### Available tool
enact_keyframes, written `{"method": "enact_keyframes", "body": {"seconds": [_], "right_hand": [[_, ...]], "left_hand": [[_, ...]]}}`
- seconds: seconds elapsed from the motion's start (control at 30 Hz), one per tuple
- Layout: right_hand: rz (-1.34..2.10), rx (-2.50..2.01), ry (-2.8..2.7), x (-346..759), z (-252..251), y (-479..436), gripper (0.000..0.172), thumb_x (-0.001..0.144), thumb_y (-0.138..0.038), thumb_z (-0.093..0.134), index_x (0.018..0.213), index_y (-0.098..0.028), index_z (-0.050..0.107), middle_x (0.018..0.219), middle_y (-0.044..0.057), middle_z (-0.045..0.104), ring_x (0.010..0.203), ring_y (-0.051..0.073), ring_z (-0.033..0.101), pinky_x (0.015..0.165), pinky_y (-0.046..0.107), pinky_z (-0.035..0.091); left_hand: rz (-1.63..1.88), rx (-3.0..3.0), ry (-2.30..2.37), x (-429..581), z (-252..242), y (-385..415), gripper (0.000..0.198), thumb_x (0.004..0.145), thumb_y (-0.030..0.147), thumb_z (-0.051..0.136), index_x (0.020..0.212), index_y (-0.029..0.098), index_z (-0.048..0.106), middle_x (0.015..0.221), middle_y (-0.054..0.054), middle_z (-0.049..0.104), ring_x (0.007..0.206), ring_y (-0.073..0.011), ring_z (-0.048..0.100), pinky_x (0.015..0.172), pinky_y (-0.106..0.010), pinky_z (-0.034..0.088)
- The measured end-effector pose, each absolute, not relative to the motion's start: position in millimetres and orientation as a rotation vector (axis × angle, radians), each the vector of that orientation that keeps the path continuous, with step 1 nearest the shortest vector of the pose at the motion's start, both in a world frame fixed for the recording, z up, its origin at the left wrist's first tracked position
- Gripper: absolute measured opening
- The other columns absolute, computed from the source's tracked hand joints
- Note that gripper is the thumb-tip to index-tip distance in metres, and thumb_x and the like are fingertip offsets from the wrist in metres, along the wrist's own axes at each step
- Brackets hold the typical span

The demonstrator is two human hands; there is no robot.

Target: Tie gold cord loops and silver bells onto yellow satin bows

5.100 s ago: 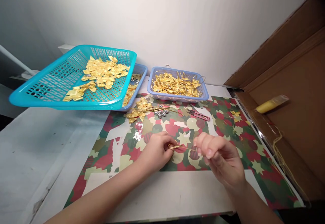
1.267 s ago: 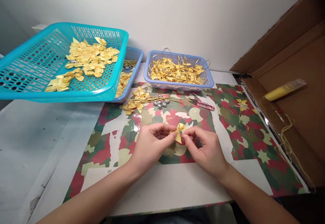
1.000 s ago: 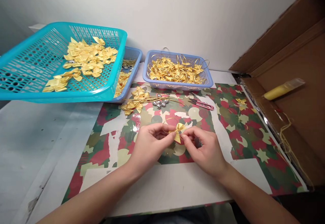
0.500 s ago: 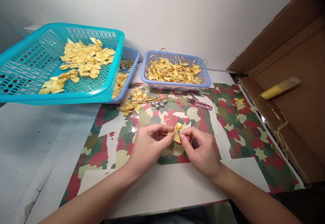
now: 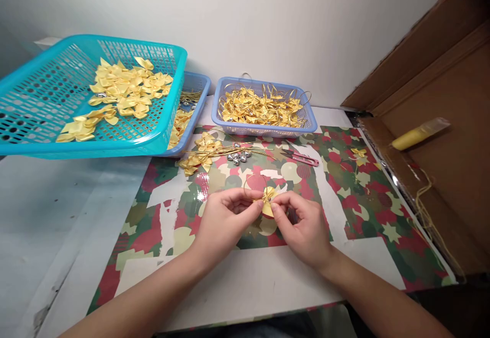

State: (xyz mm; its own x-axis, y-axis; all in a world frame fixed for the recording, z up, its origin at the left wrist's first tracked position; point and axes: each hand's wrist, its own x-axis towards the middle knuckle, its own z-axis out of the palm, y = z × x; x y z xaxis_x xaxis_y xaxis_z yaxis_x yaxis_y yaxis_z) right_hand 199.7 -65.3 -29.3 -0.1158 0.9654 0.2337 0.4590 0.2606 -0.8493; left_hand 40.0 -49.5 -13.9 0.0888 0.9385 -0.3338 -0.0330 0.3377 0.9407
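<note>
Apart seconds ago, left hand (image 5: 225, 220) and right hand (image 5: 306, 228) now meet. Each grip pinches one small yellow satin bow (image 5: 268, 200)

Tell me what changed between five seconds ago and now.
The right hand, then raised apart from the left hand, has come in; both hands now pinch a yellow bow between them. The teal basket, purple basket and snips lie as before.

**Bench clutter**

Far left, a teal basket (image 5: 76, 150) of yellow bows (image 5: 126, 85) overlaps one blue basket (image 5: 203, 80); a second blue basket (image 5: 264, 131) stands beside it. Nearer: pink snips (image 5: 304, 160) and, seemingly, silver bells (image 5: 238, 157). Yellow tube (image 5: 411, 136) at right.
</note>
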Motion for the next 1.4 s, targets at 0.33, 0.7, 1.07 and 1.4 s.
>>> {"method": "enact_keyframes", "body": {"seconds": [0.33,0.7,1.07,1.4], "right_hand": [[0.773,-1.302,-1.709,198.8,-28.2,-65.0,0.013,0.086,-0.016,0.052,0.074,-0.019,0.056,0.056,-0.005,0.050,0.047,0.008,0.046,0.043,0.021,0.036],[0.793,-1.306,-1.676,200.3,-28.6,-65.2,0.012,0.086,-0.016,0.053,0.075,-0.018,0.057,0.057,-0.004,0.052,0.047,0.008,0.047,0.042,0.020,0.035],[0.814,-1.271,-1.672,200.5,-30.6,-64.3,0.011,0.087,-0.016,0.054,0.077,-0.017,0.059,0.059,-0.003,0.055,0.050,0.009,0.051,0.047,0.020,0.039],[0.851,-1.284,-1.674,200.4,-28.7,-65.5,0.013,0.086,-0.017,0.054,0.074,-0.018,0.058,0.060,-0.003,0.055,0.050,0.009,0.049,0.045,0.020,0.037]], "left_hand": [[1.014,1.048,1.212,39.2,-19.3,-50.2,0.015,0.073,0.024,0.072,0.072,0.018,0.058,0.066,0.003,0.063,0.061,-0.0097,0.061,0.055,-0.017,0.050],[1.003,1.075,1.147,39.3,-20.7,-49.8,0.009,0.076,0.022,0.071,0.080,0.018,0.064,0.077,0.001,0.067,0.070,-0.0112,0.066,0.062,-0.018,0.053],[0.920,1.068,1.178,36.2,-20.0,-47.7,0.014,0.075,0.028,0.073,0.075,0.016,0.066,0.068,0.000,0.068,0.062,-0.0113,0.062,0.056,-0.019,0.050],[0.885,1.149,1.198,34.4,-20.1,-45.8,0.016,0.076,0.031,0.071,0.074,0.016,0.068,0.069,-0.002,0.069,0.061,-0.0128,0.062,0.055,-0.021,0.049]]}}
